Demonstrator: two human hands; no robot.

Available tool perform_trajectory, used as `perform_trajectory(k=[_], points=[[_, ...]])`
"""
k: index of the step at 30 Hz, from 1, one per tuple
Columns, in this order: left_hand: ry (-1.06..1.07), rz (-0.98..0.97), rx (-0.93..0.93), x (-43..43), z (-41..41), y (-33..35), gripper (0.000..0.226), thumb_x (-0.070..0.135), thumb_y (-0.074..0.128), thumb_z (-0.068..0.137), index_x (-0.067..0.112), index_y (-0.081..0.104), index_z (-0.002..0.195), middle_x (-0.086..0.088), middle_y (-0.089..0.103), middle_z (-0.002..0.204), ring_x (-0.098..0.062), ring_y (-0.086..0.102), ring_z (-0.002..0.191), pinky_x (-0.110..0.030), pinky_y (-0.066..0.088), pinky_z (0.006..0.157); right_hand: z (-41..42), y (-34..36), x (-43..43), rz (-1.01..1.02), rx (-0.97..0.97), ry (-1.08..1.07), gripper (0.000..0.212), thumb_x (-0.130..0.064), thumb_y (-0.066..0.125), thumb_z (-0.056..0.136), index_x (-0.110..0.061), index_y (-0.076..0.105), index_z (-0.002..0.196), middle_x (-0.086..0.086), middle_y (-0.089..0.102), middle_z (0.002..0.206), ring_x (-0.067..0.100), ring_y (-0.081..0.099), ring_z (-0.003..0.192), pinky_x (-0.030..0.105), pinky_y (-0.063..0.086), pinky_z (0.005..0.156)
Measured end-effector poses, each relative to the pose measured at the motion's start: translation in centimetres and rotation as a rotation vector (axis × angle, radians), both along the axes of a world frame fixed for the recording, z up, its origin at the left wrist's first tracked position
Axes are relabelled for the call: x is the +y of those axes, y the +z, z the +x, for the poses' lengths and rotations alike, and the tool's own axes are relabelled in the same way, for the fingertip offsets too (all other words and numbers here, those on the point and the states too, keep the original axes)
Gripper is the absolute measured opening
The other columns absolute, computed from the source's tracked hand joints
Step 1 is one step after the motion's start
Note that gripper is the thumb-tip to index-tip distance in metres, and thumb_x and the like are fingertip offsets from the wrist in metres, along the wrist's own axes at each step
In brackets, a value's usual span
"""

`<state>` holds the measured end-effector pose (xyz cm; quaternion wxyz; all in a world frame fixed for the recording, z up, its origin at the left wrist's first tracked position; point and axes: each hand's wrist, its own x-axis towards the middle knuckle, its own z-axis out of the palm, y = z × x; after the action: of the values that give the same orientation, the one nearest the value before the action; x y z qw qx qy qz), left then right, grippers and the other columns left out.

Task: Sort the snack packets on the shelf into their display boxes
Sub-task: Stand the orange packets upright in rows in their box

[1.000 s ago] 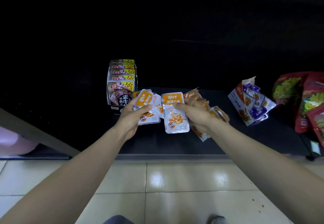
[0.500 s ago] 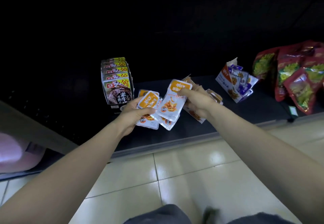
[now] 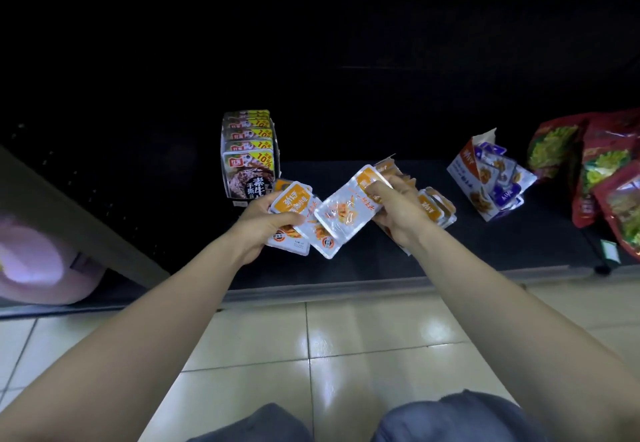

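Snack packets (image 3: pixel 292 214), flat glossy foil pouches with orange tops and white Chinese lettering, are fanned in the left hand (image 3: pixel 258 225), which grips them at frame centre above the dark shelf (image 3: pixel 346 270). The right hand (image 3: pixel 398 211) pinches one more pouch (image 3: pixel 343 214) by its orange end, overlapping the fan. Behind it lies a carton (image 3: pixel 434 204) of like pouches. Left of centre, a cardboard display box (image 3: pixel 247 168) holds upright packs with yellow "10%" bands. At right, an opened box (image 3: pixel 483 182) holds purple sachets.

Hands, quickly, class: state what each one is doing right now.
Left hand: closed, gripping a fanned stack of orange-and-white foil snack packets.
Right hand: closed, pinching one orange-topped silver foil packet by its top.
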<state>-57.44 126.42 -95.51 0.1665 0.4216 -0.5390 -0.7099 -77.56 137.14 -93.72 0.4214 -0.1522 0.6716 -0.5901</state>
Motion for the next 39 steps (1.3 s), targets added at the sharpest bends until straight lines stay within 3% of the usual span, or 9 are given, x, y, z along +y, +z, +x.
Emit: perform_trajectory(k=[6, 8, 11, 15, 22, 26, 32, 36, 39], points=[[-0.253, 0.140, -0.110, 0.5, 0.9, -0.2, 0.039, -0.007, 0.071, 0.080, 0.015, 0.068, 0.112, -0.010, 0.075, 0.101, -0.022, 0.071, 0.085, -0.030, 0.058, 0.069, 0.6, -0.6, 0.8, 0.207, 0.149, 0.575, 0.014, -0.005, 0.066, 0.088, -0.015, 0.063, 0.098, 0.006, 0.070, 0.092, 0.017, 0.068, 0.086, 0.032, 0.055, 0.079], [-0.256, 0.131, -0.115, 1.1, 0.4, -0.3, 0.038, -0.007, 0.071, 0.080, 0.013, 0.068, 0.112, -0.008, 0.075, 0.097, -0.019, 0.072, 0.081, -0.028, 0.057, 0.066, 1.0, -1.8, 1.3, 0.157, 0.081, 0.431, 0.011, -0.004, 0.065, 0.088, -0.014, 0.063, 0.094, 0.005, 0.070, 0.089, 0.016, 0.067, 0.083, 0.027, 0.055, 0.072], [-0.151, 0.122, -0.080, 1.2, -0.4, -0.4, 0.030, -0.006, 0.069, 0.083, 0.014, 0.069, 0.106, -0.005, 0.075, 0.092, -0.016, 0.072, 0.077, -0.026, 0.057, 0.062, 0.2, -2.6, 2.1, 0.109, -0.035, 0.084, 0.010, -0.005, 0.066, 0.087, -0.011, 0.058, 0.088, 0.007, 0.068, 0.088, 0.020, 0.066, 0.082, 0.035, 0.056, 0.077], [-0.096, 0.108, -0.068, 1.2, -1.0, -0.7, 0.030, -0.005, 0.072, 0.081, 0.013, 0.069, 0.104, -0.008, 0.075, 0.098, -0.020, 0.072, 0.082, -0.028, 0.058, 0.066, -1.1, -3.1, 3.2, 0.051, -0.074, -0.034, 0.014, -0.003, 0.064, 0.088, -0.013, 0.054, 0.090, 0.010, 0.069, 0.094, 0.022, 0.068, 0.084, 0.034, 0.058, 0.075], [0.053, 0.116, -0.052, 2.7, -2.2, -1.9, 0.035, -0.004, 0.073, 0.080, 0.015, 0.068, 0.108, -0.008, 0.075, 0.097, -0.019, 0.072, 0.079, -0.029, 0.058, 0.066, -0.9, -3.8, 3.1, -0.022, -0.155, -0.041, 0.045, 0.006, 0.063, 0.087, -0.016, 0.050, 0.124, 0.013, 0.067, 0.112, 0.026, 0.067, 0.100, 0.031, 0.060, 0.069], [0.091, 0.132, -0.054, 2.7, -1.8, -2.0, 0.031, -0.004, 0.072, 0.081, 0.017, 0.069, 0.103, -0.006, 0.076, 0.091, -0.019, 0.072, 0.075, -0.028, 0.058, 0.064, -0.8, -4.4, 3.1, 0.099, -0.136, 0.011, 0.038, 0.004, 0.067, 0.085, -0.015, 0.051, 0.113, 0.015, 0.064, 0.116, 0.028, 0.067, 0.099, 0.040, 0.056, 0.080], [0.166, 0.100, -0.063, 2.4, -1.3, -2.6, 0.028, -0.002, 0.074, 0.081, 0.017, 0.069, 0.101, -0.006, 0.076, 0.092, -0.020, 0.072, 0.077, -0.032, 0.060, 0.070, -0.8, -4.2, 2.7, 0.077, -0.207, -0.025, 0.022, -0.007, 0.068, 0.087, -0.019, 0.050, 0.087, 0.011, 0.070, 0.096, 0.022, 0.068, 0.080, 0.036, 0.051, 0.071], [0.155, 0.105, -0.071, 2.1, -1.4, -2.6, 0.030, -0.002, 0.074, 0.081, 0.018, 0.069, 0.103, -0.006, 0.076, 0.094, -0.020, 0.072, 0.079, -0.032, 0.060, 0.070, -1.7, -3.4, 2.6, -0.016, -0.133, -0.068, 0.017, -0.007, 0.063, 0.092, -0.022, 0.058, 0.099, 0.003, 0.069, 0.096, 0.015, 0.066, 0.082, 0.028, 0.052, 0.071], [0.031, 0.100, -0.102, 1.9, -0.9, -2.5, 0.035, -0.004, 0.073, 0.081, 0.013, 0.068, 0.111, -0.011, 0.074, 0.100, -0.023, 0.070, 0.083, -0.033, 0.058, 0.071, -2.6, -2.8, 3.2, 0.038, 0.072, 0.144, 0.024, -0.009, 0.064, 0.092, -0.025, 0.054, 0.108, 0.004, 0.065, 0.103, 0.016, 0.064, 0.087, 0.029, 0.053, 0.076]])
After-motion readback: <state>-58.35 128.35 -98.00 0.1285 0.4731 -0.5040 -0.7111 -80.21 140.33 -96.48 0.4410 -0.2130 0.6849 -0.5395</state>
